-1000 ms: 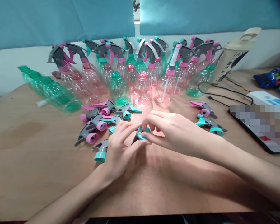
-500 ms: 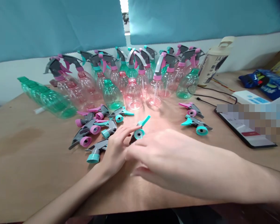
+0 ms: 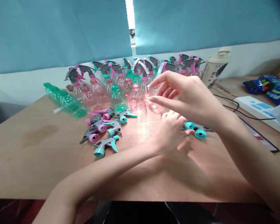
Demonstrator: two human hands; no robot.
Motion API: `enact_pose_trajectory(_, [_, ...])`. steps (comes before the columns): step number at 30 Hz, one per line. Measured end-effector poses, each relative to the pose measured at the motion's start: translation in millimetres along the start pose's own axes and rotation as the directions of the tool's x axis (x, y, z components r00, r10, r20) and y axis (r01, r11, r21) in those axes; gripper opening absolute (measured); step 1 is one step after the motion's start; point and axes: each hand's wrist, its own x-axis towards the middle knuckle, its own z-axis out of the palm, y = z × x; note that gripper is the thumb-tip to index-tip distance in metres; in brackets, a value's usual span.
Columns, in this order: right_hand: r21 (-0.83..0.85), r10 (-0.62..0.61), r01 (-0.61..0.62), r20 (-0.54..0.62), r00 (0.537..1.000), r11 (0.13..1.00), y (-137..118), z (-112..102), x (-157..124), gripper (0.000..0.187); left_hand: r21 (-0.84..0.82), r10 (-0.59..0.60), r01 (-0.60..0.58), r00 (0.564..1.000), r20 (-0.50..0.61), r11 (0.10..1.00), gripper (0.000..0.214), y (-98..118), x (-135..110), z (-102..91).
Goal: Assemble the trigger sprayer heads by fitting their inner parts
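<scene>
My left hand point(image 3: 170, 133) reaches across the table to the right, its fingers closed around a grey trigger spray head with a teal collar point(image 3: 189, 125); the hand hides most of it. Beside it lies another teal-collared spray head point(image 3: 200, 133). Above the left hand, my right hand point(image 3: 182, 93) is raised, thumb and forefinger apart, with nothing visible between them. Several loose spray heads, pink and teal, lie in a group to the left, among them a teal one point(image 3: 105, 146) at the near side.
Behind stand pink and green bottles, some with spray heads, some open-necked like the pink bottle point(image 3: 137, 101). Green bottles point(image 3: 67, 101) are at the left. On the right are a cream flask point(image 3: 216, 67), a power strip point(image 3: 259, 107), cables, a phone point(image 3: 263, 138) and a blue packet point(image 3: 270, 88).
My left hand has moved right, carrying the teal spray head from the middle of the table. My right hand has lifted up and away. The view has shifted slightly.
</scene>
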Motion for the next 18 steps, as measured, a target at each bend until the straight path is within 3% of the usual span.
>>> enact_pose_trajectory(3, [-0.003,0.05,-0.05,0.035,0.998,0.999,9,-1,2,0.021,0.102,0.041,-0.043,0.999,0.023,0.994,0.022,-1,-22,-11.4])
enact_pose_trajectory(7, [-0.001,0.091,-0.093,0.201,0.975,0.996,23,17,2,0.02,0.214,-0.053,0.048,0.998,0.02,0.976,0.019,-21,-68,-55.5])
enact_pose_trajectory(10, [-0.034,0.075,-0.067,0.307,0.949,0.997,31,46,-1,0.028,0.26,-0.214,0.22,0.975,-0.053,0.94,0.019,-46,-100,-102.3])
enact_pose_trajectory(14, [-0.034,-0.045,0.065,0.406,0.913,0.997,32,96,-4,0.053,0.332,-0.353,0.421,0.902,-0.247,0.844,0.029,-92,-131,-157.6])
enact_pose_trajectory(16, [-0.017,-0.084,0.101,0.431,0.899,0.995,27,120,0,0.06,0.377,-0.374,0.466,0.88,-0.294,0.8,0.034,-118,-139,-173.8])
enact_pose_trajectory(18, [-0.006,-0.102,0.116,0.431,0.896,0.993,21,140,7,0.068,0.432,-0.406,0.478,0.878,-0.254,0.765,0.041,-141,-141,-180.0])
